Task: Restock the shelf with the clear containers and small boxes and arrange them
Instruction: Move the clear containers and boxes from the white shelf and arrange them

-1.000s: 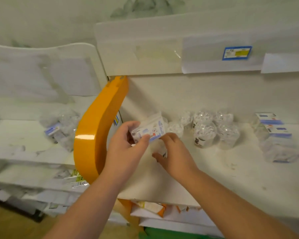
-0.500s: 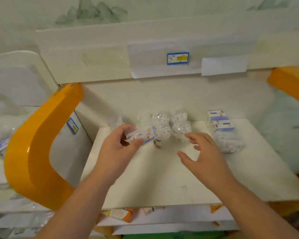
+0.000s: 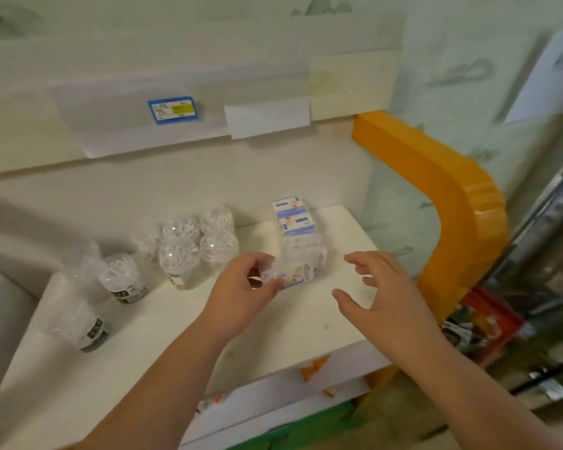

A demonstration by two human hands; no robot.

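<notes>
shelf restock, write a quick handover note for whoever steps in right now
Left hand pinches a small box, held at the near end of the box row on the right of the shelf.
Right hand open, holds nothing, beside the box.
Done: clear containers clustered at the back, two more at the left.
Left: set this box down in the row, then tidy the left containers.

The print on the small white-and-blue box (image 3: 294, 275) pinched by the left hand (image 3: 241, 295) is blurred. The blue-framed price label (image 3: 173, 110) is unreadable. Both forearms and the white shelf (image 3: 163, 336) run off the bottom edge.
</notes>
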